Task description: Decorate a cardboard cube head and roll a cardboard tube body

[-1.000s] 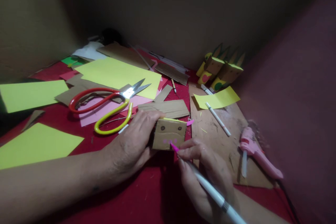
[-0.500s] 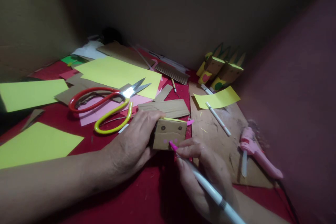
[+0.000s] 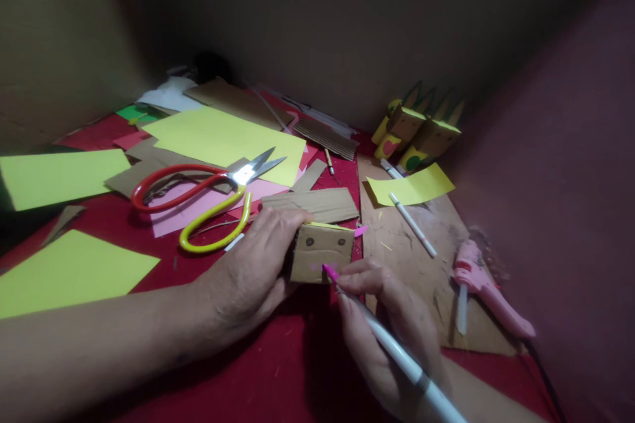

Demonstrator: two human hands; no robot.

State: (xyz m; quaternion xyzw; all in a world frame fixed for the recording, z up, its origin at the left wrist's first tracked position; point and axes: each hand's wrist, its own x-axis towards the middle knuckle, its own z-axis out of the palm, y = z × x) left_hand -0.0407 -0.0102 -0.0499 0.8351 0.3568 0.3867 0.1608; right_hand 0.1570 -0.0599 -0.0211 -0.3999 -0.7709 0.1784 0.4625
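My left hand [image 3: 262, 254] is closed around the left side of a small cardboard box [image 3: 321, 252], whose front faces me. Two dark round eyes and small pink marks are drawn on that front, and a yellow edge shows along its top. A pink strip [image 3: 360, 231] sticks out at the box's right. In my right hand [image 3: 391, 330] is a white marker [image 3: 397, 350], pinched near its pink tip. The tip meets the lower part of the box's face, between the pink marks. My left fingertips behind the box are hidden.
Scissors [image 3: 241, 178] with red and yellow handles lie open at left, among yellow paper [image 3: 223, 135] and cardboard scraps. A pink glue gun [image 3: 489, 291] and another marker [image 3: 411, 225] rest on a cardboard sheet [image 3: 411, 304]. Cardboard figures [image 3: 421, 129] stand at the back right.
The marker tip has shifted slightly to the right along the box's face, with my right hand. My left hand keeps its hold on the box.
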